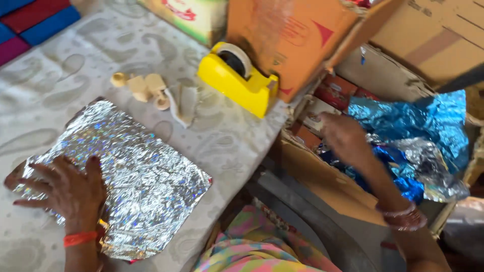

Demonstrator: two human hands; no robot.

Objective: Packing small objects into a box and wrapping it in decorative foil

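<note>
left hand (pixel 68 189), fingers spread flat, presses on holographic silver wrapped parcel (pixel 136 176); right hand (pixel 345 138), loosely open, reaches among small boxes (pixel 322 108) beside blue foil (pixel 418 126), grasping nothing visibly.

Head camera, looking steeply down, close in

It faces away from the wearer over the table's edge; the yellow tape dispenser (pixel 237 75) sits just above frame centre, tabletop to its left, open cardboard boxes to its right.

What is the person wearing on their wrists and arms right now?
Both arms are bare, with no sleeves in view. The left hand has an orange band around the wrist. The right hand has a stack of thin bangles, pinkish and dark red, at the wrist. No gloves on either.
</note>
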